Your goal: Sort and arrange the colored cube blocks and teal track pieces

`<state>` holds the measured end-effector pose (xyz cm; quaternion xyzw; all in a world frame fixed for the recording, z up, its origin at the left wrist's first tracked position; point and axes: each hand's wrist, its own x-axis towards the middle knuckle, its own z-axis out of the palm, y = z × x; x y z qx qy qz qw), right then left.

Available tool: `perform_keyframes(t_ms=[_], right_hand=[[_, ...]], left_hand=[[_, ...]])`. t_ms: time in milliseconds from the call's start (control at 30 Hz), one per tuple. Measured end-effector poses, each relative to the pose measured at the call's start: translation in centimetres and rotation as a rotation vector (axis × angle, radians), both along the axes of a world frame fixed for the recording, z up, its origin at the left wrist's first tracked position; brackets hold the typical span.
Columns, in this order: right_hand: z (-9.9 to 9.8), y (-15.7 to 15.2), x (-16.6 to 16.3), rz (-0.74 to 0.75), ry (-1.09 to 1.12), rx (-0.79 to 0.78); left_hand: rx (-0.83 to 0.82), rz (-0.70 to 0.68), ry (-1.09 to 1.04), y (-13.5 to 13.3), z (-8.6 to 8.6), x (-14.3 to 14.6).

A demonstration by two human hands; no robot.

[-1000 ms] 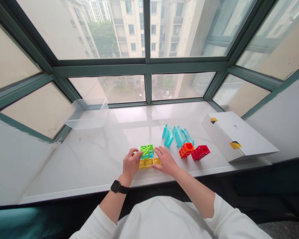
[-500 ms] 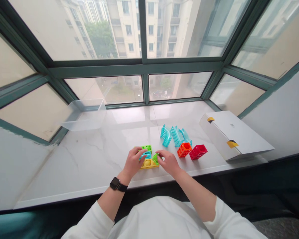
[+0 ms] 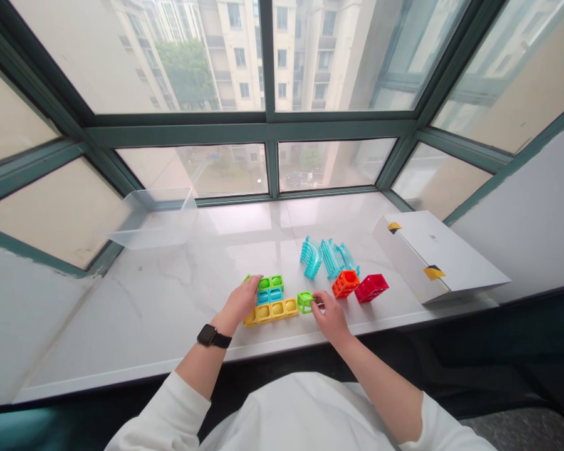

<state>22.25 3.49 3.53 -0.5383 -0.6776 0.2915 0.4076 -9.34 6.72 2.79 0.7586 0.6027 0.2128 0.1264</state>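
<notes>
Three rows of hollow toy blocks lie side by side on the white sill: a green row [image 3: 276, 281] at the back, a blue row [image 3: 275, 294] in the middle and a longer yellow row [image 3: 277, 309] in front. My left hand [image 3: 242, 300], wearing a black watch, holds the left part of these rows, its fingertips on the green one and its palm hiding their ends. Between the fingertips of my right hand [image 3: 331, 316] is a single green cube block [image 3: 305, 302], just right of the yellow row and seemingly apart from it.
Clear light-blue curved pieces [image 3: 329, 257] lie behind and right of the rows. An orange block stack [image 3: 345, 284] and a red one [image 3: 371, 288] stand to the right. Beyond them is a white box [image 3: 444, 254]; a clear plastic bin [image 3: 160, 235] sits at the back left.
My right hand has moved right and slightly nearer with the green cube, away from the rows. My left hand has shifted left, uncovering more of the blue and yellow rows.
</notes>
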Motion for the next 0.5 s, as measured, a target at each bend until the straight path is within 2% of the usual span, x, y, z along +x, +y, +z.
perform_keyframes(t_ms=[133, 267, 400, 500], right_hand=[[-1.6, 0.9, 0.2, -0.114, 0.031, -0.036], [-2.6, 1.1, -0.4, -0.044, -0.039, -0.056], [-2.5, 0.4, -0.3, 0.050, -0.235, 0.001], [-1.7, -0.1, -0.3, 0.064, -0.389, 0.121]], left_hand=[[0.046, -0.032, 0.077, -0.7, 0.2, -0.3], [0.126, 0.022, 0.145, -1.6, 1.5, 0.2], [0.144, 0.006, 0.121, -4.9, 2.4, 1.5], [0.096, 0.049, 0.124, -8.2, 1.7, 2.4]])
